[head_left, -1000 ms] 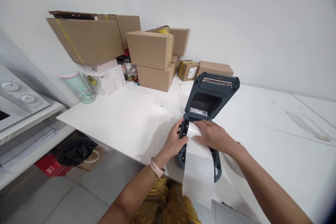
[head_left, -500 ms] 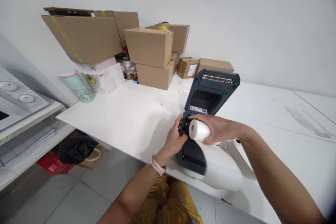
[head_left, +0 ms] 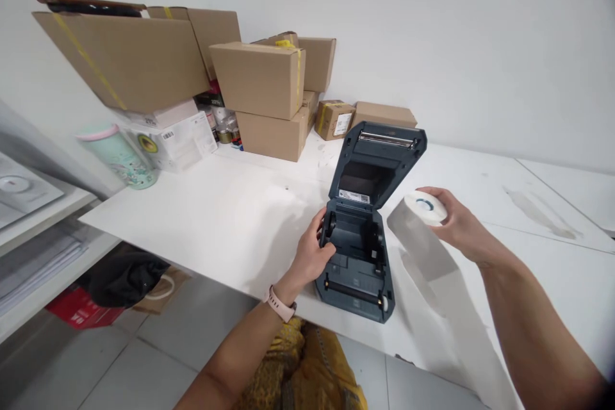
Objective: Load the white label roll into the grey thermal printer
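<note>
Paper roll (head_left: 423, 215): off the printer's right side, raised beside the open body and apart from it, in the right hand.
Roll's long axis: the line through its core looks steep but tilted, with one flat end face and its ringed core turned up toward the view.
Right hand (head_left: 462, 229): fingers curved around the roll's right side, partly spread to its width; the roll lies to the left of the palm, between the hand and the printer.
Nearer hand: the right, touching the roll; the left is across the printer from it.
Loose strip (head_left: 435, 272): hangs from the roll's left side and runs down toward the near edge of the worktop (head_left: 225, 218).
Printer (head_left: 354, 251): on the worktop near its front edge, left of the roll, its lid (head_left: 384, 155) standing open and leaning back.
Left hand (head_left: 310, 259): fingers around the printer's left side wall, thumb over its rim, the gap between them narrow.
Roller (head_left: 353, 293): crosswise at the printer's near end, black, with a pale end piece at its right.
Wristband (head_left: 278, 304): pink, on the left wrist.
Behind the printer: a small taped carton (head_left: 330, 120) and a long low carton (head_left: 384, 114) beside it.
Farther left: stacked cartons (head_left: 257, 80), a white box (head_left: 185, 141) and a mint tumbler (head_left: 119, 157) with a pink rim.
</note>
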Demonstrator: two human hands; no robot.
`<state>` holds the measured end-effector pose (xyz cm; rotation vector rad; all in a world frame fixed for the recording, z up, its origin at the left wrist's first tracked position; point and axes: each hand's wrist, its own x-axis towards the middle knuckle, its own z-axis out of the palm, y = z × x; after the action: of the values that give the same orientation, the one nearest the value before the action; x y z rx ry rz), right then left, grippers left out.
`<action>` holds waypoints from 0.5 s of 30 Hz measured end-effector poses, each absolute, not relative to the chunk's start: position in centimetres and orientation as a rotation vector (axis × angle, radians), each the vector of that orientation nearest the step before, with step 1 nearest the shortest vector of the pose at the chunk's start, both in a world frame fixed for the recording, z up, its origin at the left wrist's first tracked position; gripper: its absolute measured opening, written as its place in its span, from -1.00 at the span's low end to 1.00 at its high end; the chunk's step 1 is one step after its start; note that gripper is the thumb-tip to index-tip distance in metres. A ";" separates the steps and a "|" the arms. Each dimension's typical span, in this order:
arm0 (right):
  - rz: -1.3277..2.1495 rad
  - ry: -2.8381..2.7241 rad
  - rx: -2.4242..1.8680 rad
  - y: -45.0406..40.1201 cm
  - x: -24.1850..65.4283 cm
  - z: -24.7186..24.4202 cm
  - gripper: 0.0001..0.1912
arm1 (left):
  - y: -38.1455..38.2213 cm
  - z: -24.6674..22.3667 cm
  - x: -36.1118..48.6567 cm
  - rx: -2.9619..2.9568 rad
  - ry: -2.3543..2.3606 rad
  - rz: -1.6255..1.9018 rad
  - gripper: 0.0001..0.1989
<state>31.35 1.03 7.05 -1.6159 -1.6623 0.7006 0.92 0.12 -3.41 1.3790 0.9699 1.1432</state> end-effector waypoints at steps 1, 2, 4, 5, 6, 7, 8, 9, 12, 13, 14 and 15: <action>0.677 -1.669 -1.633 1.5 31.7 6.1 -0.33 | 0.1 -3.3 0.9 1.377 0.970 1.137 -0.14; 0.665 -1.674 -1.653 2.0 32.0 5.3 -0.33 | 0.1 -3.2 0.9 1.377 0.969 1.133 -0.15; 0.684 -1.676 -1.692 2.7 32.5 4.0 -0.30 | 0.1 -3.0 0.9 1.378 0.964 1.129 -0.15; 0.709 -1.671 -1.715 2.9 32.6 3.4 -0.29 | 0.1 -3.0 0.8 1.379 0.963 1.130 -0.16; 0.736 -1.664 -1.739 3.1 32.7 2.9 -0.27 | 0.1 -3.0 0.8 1.379 0.962 1.128 -0.16; 0.764 -1.655 -1.762 3.2 32.7 2.5 -0.26 | 0.1 -3.0 0.8 1.377 0.965 1.126 -0.17; 0.788 -1.647 -1.782 3.3 32.6 2.0 -0.26 | 0.1 -3.0 0.8 1.372 0.970 1.122 -0.17; 0.808 -1.643 -1.799 3.4 32.4 1.5 -0.25 | 0.1 -3.0 0.8 1.368 0.977 1.117 -0.17; 0.843 -1.639 -1.820 3.3 31.7 0.4 -0.25 | 0.0 -2.7 0.9 1.369 0.990 1.117 -0.17; 0.853 -1.639 -1.818 3.2 31.6 0.2 -0.24 | 0.0 -2.6 0.9 1.370 0.989 1.118 -0.17; 0.864 -1.642 -1.808 3.0 31.7 0.1 -0.21 | 0.0 -2.4 0.9 1.370 0.987 1.118 -0.17; 0.880 -1.652 -1.786 2.8 32.1 0.2 -0.17 | -0.1 -2.3 0.9 1.366 0.986 1.115 -0.17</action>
<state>32.12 2.76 0.19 -1.7857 -1.6522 0.8797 0.88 -0.06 -2.31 1.3658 0.9861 1.1148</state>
